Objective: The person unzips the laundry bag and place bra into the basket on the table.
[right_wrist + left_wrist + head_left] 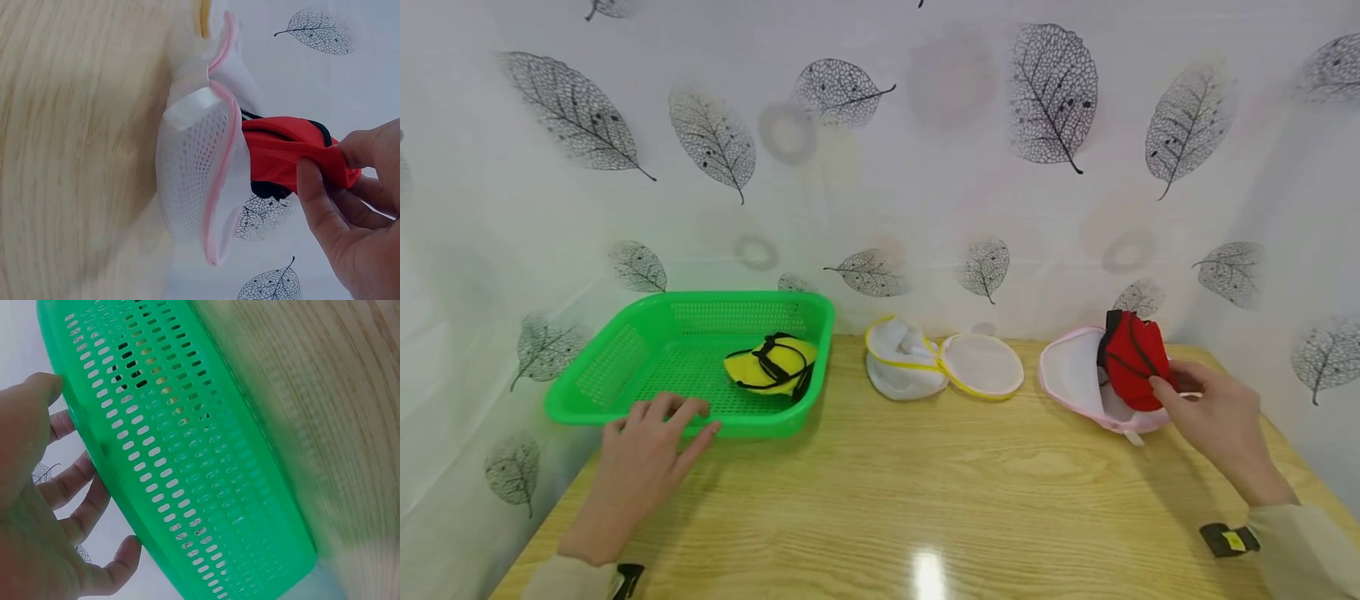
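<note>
My left hand [651, 467] holds the near rim of a green plastic basket [576, 408], with fingers bent over the edge and the thumb outside. Inside the basket, toward its right end, lies a yellow fabric item [782, 367] with black straps. On the right, my right hand [1221, 417] pinches a red fabric item [1138, 358] with black trim between thumb and fingers. The red item stands partly in the mouth of an unzipped white mesh laundry bag [194, 169] with pink edging, its lower part hidden by the bag.
A second mesh laundry bag [906, 379], edged in yellow, lies between basket and pink-edged bag, its round lid [981, 367] folded out to the right. All stand on a wood-grain table [910, 483]. Behind hangs a white curtain [880, 192] with leaf prints.
</note>
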### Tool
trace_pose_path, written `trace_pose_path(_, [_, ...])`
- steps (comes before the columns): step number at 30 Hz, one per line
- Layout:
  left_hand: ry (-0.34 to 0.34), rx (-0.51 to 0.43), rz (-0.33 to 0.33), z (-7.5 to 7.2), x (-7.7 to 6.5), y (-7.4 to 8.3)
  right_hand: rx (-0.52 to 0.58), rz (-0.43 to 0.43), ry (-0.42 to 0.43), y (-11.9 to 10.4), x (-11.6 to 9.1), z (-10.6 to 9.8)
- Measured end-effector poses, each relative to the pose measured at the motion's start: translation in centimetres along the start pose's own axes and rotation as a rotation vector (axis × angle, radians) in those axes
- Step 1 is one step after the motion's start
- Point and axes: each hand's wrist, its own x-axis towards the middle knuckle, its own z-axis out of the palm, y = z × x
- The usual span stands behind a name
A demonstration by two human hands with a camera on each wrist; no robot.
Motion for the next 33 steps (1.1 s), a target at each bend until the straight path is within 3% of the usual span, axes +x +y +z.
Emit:
trace_pose_path(14, [-0.015, -0.012, -0.019, -0.1, -0.1, 0.0, 0.108, 0.017, 0.132, -1.3, -0.2, -0.1])
trace_pose_path(19, [-0.011, 0.004, -0.016, -0.1, 0.0, 0.0, 0.151, 0.078, 0.174, -2.0, 0.0, -0.2])
trace_pose_path(23, [-0.013, 0.000, -0.027, -0.1, -0.1, 0.1, 0.172, 0.186, 0.121, -1.9, 0.2, -0.6])
trace_pose_path(27, [0.001, -0.011, -0.023, 0.0, -0.1, 0.2, 0.175, 0.307, -0.033, -1.6, 0.2, -1.3])
trace_pose_path(30, [0.007, -0.019, -0.024, 0.0, -0.1, 0.2, 0.130, 0.314, -0.114, -1.5, -0.1, -1.6])
trace_pose_path(33, [0.004, -0.026, -0.034, 0.0, -0.1, 0.2, 0.136, 0.235, -0.080, -1.6, -0.3, -1.5])
